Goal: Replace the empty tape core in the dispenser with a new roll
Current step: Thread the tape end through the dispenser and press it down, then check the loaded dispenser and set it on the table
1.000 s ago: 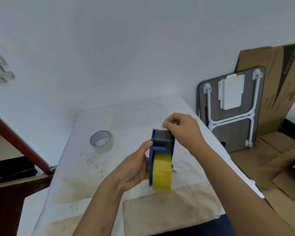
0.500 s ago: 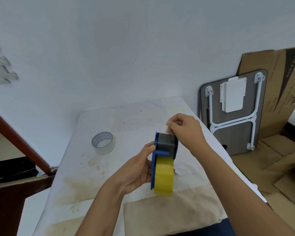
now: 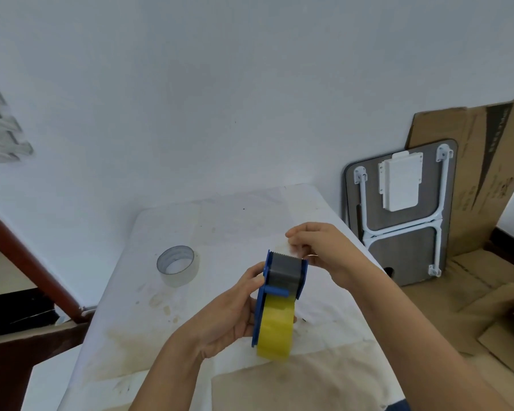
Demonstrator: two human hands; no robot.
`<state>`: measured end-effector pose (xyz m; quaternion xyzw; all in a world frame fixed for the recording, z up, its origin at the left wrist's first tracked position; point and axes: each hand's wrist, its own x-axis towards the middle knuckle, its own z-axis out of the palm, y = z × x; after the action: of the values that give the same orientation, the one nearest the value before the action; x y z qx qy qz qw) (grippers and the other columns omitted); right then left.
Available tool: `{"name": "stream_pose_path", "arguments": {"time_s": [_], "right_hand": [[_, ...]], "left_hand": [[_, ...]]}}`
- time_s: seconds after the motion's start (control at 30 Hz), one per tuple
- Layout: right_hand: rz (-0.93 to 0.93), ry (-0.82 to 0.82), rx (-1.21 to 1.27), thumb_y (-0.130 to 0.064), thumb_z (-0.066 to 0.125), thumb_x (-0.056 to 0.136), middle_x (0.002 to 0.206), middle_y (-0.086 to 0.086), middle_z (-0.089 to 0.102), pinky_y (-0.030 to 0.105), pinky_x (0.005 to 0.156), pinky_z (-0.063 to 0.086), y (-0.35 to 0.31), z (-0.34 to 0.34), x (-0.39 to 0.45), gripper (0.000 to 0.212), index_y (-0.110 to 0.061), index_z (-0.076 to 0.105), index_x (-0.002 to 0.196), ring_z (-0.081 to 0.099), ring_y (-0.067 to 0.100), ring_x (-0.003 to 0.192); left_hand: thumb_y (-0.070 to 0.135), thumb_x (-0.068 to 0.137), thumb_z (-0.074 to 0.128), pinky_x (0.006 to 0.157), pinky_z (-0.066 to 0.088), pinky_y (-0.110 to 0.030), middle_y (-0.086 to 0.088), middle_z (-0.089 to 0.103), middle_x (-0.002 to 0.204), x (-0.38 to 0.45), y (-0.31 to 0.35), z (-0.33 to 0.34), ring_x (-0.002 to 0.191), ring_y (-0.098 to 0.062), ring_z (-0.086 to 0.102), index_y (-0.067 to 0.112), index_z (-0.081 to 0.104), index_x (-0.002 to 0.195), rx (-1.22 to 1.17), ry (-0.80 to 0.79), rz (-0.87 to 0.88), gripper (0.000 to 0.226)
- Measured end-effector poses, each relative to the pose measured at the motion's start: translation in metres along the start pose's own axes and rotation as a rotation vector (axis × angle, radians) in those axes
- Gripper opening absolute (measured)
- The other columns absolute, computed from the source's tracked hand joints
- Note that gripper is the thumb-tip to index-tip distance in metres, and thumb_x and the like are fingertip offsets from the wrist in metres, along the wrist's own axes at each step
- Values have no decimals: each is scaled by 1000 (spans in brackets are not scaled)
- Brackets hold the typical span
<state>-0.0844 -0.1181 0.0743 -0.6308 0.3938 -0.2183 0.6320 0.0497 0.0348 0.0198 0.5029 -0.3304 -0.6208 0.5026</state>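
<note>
I hold a blue tape dispenser (image 3: 268,289) upright above the table, with a yellow tape roll (image 3: 276,327) seated in it. My left hand (image 3: 232,315) grips the dispenser's blue side plate. My right hand (image 3: 318,250) pinches the clear free end of the tape (image 3: 284,249) just beyond the dispenser's toothed grey top. The empty tape core (image 3: 177,264), a pale ring, lies flat on the white table (image 3: 220,221) to the left, apart from both hands.
The table is covered by a stained white cloth, with a beige cloth (image 3: 294,384) at its near edge. A folded grey table with white legs (image 3: 398,215) and flattened cardboard (image 3: 487,161) lean against the wall at the right. A brown rail (image 3: 27,256) runs at the left.
The view shifted slightly and the dispenser sits a little higher. My right hand has drawn the tape end up past the toothed top. The empty core has not moved.
</note>
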Motion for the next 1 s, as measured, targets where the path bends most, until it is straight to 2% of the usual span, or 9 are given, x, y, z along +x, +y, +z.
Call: {"name": "stream_pose_path", "arguments": {"time_s": [0.17, 0.37, 0.47, 0.57, 0.73, 0.83, 1.0], "right_hand": [[104, -88, 183, -5, 59, 86, 64, -1, 54, 28, 66, 46, 4, -2, 3, 10, -15, 58, 85, 49, 13, 61], [154, -174, 297, -8, 57, 85, 82, 6, 57, 28, 64, 47, 10, -4, 3, 11, -15, 65, 81, 50, 22, 81], [162, -180, 333, -10, 60, 86, 91, 11, 60, 33, 75, 50, 9, -4, 1, 11, -13, 70, 85, 50, 26, 89], [145, -172, 334, -11, 61, 88, 97, 12, 64, 39, 89, 50, 6, -3, -1, 12, -9, 73, 89, 54, 26, 92], [111, -219, 294, -15, 64, 88, 91, 7, 70, 26, 70, 56, 4, 1, -5, 17, -5, 74, 98, 62, 19, 84], [105, -200, 324, -14, 60, 90, 98, 12, 68, 33, 79, 54, 6, 4, -5, 19, -4, 73, 102, 59, 23, 90], [103, -115, 395, -13, 57, 91, 97, 13, 60, 35, 72, 51, 12, 15, -7, 12, -7, 67, 95, 54, 27, 89]], "left_hand": [[49, 93, 43, 93, 57, -50, -9, 72, 127, -2, 5, 0, 114, -36, 69, 39, 43, 142, 19, -27, 47, 50], [48, 94, 40, 93, 58, -50, -5, 74, 124, -2, 12, -1, 111, -34, 71, 39, 43, 141, 11, -45, 64, 48], [47, 95, 39, 90, 59, -46, -5, 74, 124, -2, 15, 0, 110, -31, 72, 40, 45, 140, 5, -55, 70, 47], [48, 101, 38, 88, 58, -47, -15, 68, 131, -2, 15, -2, 111, -36, 70, 36, 41, 147, -20, -70, 75, 48], [50, 97, 40, 92, 56, -49, -20, 63, 137, -3, 17, -5, 116, -38, 67, 30, 39, 151, -42, -74, 83, 58], [53, 100, 37, 94, 56, -50, -20, 65, 134, -4, 17, -4, 114, -36, 68, 28, 43, 149, -51, -47, 71, 56], [52, 101, 31, 95, 56, -50, -25, 70, 122, -5, 17, -1, 101, -33, 72, 22, 57, 140, -81, 1, -1, 56]]}}
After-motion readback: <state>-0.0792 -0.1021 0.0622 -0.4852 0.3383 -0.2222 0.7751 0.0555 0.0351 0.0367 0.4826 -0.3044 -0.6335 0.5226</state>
